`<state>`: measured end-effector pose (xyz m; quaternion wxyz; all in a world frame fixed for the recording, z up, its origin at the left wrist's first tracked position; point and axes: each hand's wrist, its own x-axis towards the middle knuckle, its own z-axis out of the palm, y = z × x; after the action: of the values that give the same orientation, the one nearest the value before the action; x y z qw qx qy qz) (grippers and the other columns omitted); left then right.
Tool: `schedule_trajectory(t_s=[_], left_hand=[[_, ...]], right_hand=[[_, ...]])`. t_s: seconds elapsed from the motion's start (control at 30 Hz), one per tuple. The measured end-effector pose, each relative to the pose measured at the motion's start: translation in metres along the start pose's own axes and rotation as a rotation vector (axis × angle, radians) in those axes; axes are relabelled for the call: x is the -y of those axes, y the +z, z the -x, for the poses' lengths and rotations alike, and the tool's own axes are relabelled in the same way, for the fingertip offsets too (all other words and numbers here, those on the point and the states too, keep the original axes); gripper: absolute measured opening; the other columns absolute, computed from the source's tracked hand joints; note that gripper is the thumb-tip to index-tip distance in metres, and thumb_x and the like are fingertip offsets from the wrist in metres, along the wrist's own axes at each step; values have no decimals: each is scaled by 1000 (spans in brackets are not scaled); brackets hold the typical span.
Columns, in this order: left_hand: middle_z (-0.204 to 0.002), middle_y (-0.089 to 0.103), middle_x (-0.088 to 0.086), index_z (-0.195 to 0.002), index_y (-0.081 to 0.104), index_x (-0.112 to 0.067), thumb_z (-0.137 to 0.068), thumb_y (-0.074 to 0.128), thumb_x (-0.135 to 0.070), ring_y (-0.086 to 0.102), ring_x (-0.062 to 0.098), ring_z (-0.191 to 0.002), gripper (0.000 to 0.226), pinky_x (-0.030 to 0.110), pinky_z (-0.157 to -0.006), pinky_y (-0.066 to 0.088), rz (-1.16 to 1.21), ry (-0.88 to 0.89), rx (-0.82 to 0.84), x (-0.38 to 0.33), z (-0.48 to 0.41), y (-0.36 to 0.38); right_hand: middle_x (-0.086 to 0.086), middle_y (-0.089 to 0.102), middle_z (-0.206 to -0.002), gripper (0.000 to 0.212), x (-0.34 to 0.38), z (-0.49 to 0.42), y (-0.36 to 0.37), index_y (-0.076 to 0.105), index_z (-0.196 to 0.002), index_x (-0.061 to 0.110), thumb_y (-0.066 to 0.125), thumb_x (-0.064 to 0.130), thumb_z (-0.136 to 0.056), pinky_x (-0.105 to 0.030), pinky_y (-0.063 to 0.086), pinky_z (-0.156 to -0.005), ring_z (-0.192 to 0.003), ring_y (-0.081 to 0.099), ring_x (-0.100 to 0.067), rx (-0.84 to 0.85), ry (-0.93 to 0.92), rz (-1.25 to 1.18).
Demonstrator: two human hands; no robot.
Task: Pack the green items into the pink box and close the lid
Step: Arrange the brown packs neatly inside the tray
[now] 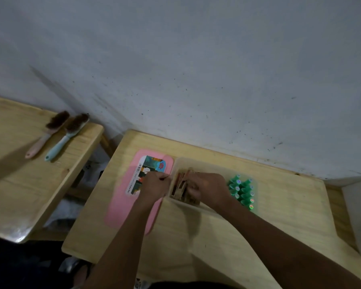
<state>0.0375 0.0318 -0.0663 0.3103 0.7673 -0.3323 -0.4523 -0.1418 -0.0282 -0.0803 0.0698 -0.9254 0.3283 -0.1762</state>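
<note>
Two hands work at the box [206, 166] on the surface [290, 205]. The right hand [208, 190] has its fingers clasped on wooden pieces [180, 184] inside; the left hand [154, 184] curls at the rim, grip unclear. Green items [242, 190], capped and upright in tight rows, stand packed just right of the right fingers. Closing looks next, which calls for the pink lid [121, 205], flat beside the left fingers.

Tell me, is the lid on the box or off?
Off. The pink lid lies flat on the table left of the box, whose top is open, with green items inside.
</note>
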Motion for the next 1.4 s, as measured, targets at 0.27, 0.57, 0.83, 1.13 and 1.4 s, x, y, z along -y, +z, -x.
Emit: schedule_trajectory(t_s=[0.27,0.57,0.83,1.13,1.4], left_hand=[[-98,66,10,-110,68,-4,-89,63,-15,65,29,-88,24,50,-81,58,-12,-17,-20,-1,-2,2],[-88,65,5,-94,71,-8,-88,61,-17,65,27,-92,15,48,-83,57,-42,7,-36,2,-1,2],[-97,74,8,-105,73,-10,-90,60,-23,68,23,-91,24,28,-73,52,-58,26,-31,4,0,1],[-117,66,8,-117,65,-7,-92,57,-18,59,20,-106,29,36,-95,49,-74,31,-82,2,3,5],[-115,67,14,-116,65,-4,-91,60,-17,62,23,-103,30,43,-92,54,-90,54,-95,3,1,4]], right_hand=[[6,75,-89,31,22,24,-6,64,-109,36,68,29,-79,-33,57,-65,-75,72,-16,-47,443,-383],[1,70,-106,32,30,-11,-8,62,-116,31,57,25,-85,-32,46,-70,-98,63,-24,307,337,-26],[-5,68,-91,21,35,-35,17,65,-102,20,54,14,-85,-34,41,-59,-88,59,-28,325,243,106],[-2,67,-100,29,17,-21,5,68,-114,27,50,24,-92,-37,51,-75,-91,61,-25,310,322,-21],[8,71,-86,32,14,-3,-5,73,-88,26,51,49,-87,-30,53,-71,-81,68,-16,464,665,-7]])
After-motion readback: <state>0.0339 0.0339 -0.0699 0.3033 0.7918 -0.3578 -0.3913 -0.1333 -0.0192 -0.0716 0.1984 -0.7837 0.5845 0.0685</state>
